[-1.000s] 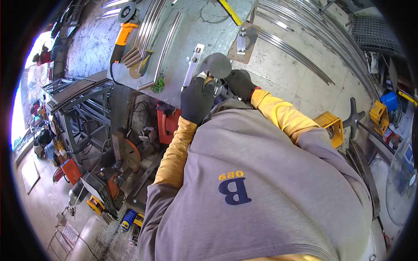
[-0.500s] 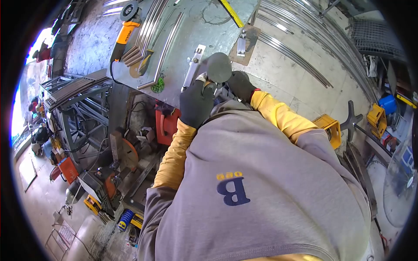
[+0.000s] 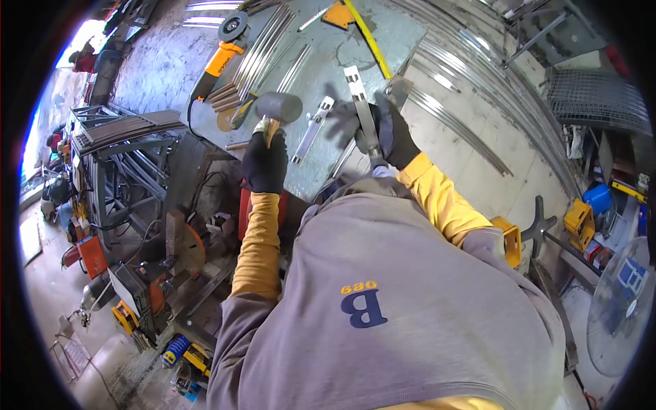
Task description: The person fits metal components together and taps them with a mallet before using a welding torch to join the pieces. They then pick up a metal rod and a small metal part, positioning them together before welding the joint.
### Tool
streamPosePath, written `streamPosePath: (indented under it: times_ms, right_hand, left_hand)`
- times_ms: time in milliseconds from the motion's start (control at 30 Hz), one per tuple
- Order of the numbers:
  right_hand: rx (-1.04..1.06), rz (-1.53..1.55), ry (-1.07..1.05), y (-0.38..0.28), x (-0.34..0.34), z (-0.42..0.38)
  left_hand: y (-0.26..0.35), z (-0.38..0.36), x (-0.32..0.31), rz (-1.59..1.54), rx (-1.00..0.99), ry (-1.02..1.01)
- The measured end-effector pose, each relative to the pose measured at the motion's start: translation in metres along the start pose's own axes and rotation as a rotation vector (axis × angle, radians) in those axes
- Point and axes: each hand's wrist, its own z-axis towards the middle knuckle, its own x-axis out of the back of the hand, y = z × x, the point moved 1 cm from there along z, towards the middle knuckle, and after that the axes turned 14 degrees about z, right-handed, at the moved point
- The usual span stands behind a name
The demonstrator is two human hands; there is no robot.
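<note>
My left hand (image 3: 265,160), in a dark glove, is closed round the wooden handle of a mallet (image 3: 279,107). The mallet's dark round head is over the metal table (image 3: 342,51). A slim metal bar with clips (image 3: 362,99) slants up in my right hand (image 3: 391,133), also dark-gloved, with fingers on both sides of it. The fingers left of the bar are smeared by motion, and its lower end is near my body. Between my hands, a similar clipped bar (image 3: 313,130) lies on the table.
An orange angle grinder (image 3: 222,58), metal tubes (image 3: 266,44), a yellow-handled tool (image 3: 242,109) and a yellow ruler (image 3: 369,37) lie on the table. Long metal rods (image 3: 465,126) lie on the floor at the right. A metal frame (image 3: 126,171) stands at the left.
My left hand has moved left with the mallet, away from my right hand. The clipped bar now shows raised in my right hand. The view has shifted, showing an orange triangular piece at the top.
</note>
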Motion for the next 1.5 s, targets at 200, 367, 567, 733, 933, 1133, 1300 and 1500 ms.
streamPosePath:
  times_ms: [200,367,567,733,933,1133,1300,1500]
  right_hand:
    - [0.125,-0.063,-0.098,-0.047,-0.053,0.038]
    - [0.145,-0.098,-0.160,-0.061,-0.086,0.054]
    - [0.168,-0.155,-0.255,-0.062,-0.116,0.061]
    - [0.150,-0.088,-0.298,-0.063,-0.127,0.068]
    - [0.196,-0.201,-0.269,-0.064,-0.137,0.070]
    - [0.172,-0.203,-0.262,-0.065,-0.135,0.075]
    - [0.195,-0.164,-0.305,-0.063,-0.140,0.075]
    - [0.189,-0.164,-0.318,-0.062,-0.144,0.071]
  left_hand:
    - [-0.003,-0.002,-0.039,0.104,-0.051,0.201]
    - [0.003,-0.004,-0.040,0.171,-0.019,0.171]
    - [0.002,-0.006,-0.041,0.185,-0.059,0.232]
    - [0.006,-0.006,-0.039,0.190,-0.059,0.251]
    - [0.004,-0.007,-0.041,0.183,-0.065,0.274]
    - [0.004,-0.006,-0.042,0.189,-0.070,0.270]
    - [0.005,-0.007,-0.040,0.185,-0.057,0.252]
    - [0.007,-0.007,-0.038,0.211,-0.020,0.195]
